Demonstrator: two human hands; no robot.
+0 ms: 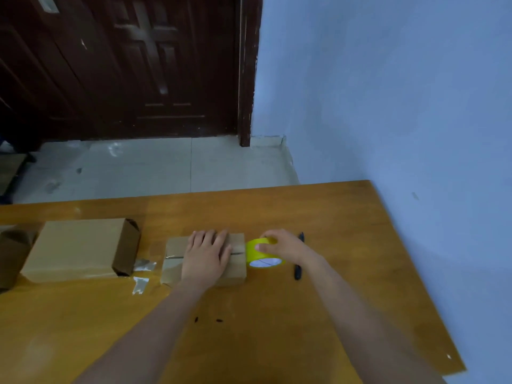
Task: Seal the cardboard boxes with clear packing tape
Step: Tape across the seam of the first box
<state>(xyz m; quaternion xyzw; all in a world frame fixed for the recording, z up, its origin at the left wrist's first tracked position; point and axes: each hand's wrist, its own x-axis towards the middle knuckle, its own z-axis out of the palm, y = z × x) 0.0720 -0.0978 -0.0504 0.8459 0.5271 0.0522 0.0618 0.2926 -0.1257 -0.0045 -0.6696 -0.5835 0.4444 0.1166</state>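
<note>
So the small box (205,259) sits mid-table (332,217), left hand (206,254) flat on top, fingers straight. Right hand (279,246) grips the tape roll (261,253) at the box's right end; the seam runs left from there.

My left hand (206,254) and right hand (285,246) are both bare, with no gloves, rings or watch on them. My forearms are bare too, no sleeve showing anywhere along them. My nails are short and plain.
</note>
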